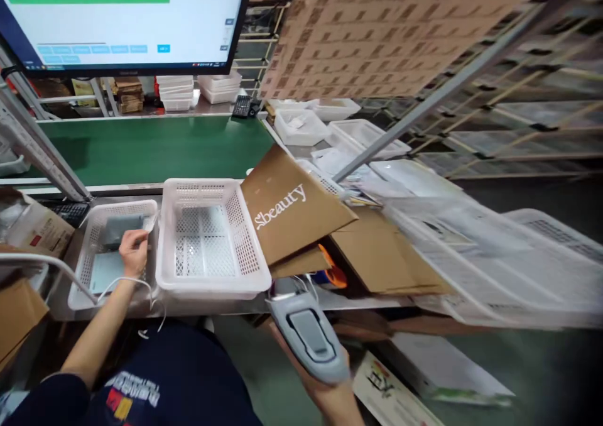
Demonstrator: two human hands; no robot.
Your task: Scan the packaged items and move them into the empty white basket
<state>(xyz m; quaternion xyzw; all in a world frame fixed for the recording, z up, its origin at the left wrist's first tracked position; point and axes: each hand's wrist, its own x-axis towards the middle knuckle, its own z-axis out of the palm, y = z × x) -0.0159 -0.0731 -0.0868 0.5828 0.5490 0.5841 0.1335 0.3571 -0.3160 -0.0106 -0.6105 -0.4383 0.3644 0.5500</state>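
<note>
My left hand (134,251) reaches over the small white basket (81,281) on the left. Its fingers are pinched on a small whitish slip (151,218) at the basket's right side. In that basket lie a dark flat packet (123,230) and a pale blue flat packet (104,271). My right hand (325,391) is wrapped round a grey handheld barcode scanner (311,335) in front of the bench edge; most of its fingers are hidden under the scanner. Between the hands stands a larger white perforated basket (257,269).
A brown cardboard box with "beauty" lettering (292,206) leans right of the larger basket. An orange and blue tape roll (335,276) sits below it. Behind are a green conveyor belt (164,149) and a monitor (122,30). A metal pole (424,80) slants across the right.
</note>
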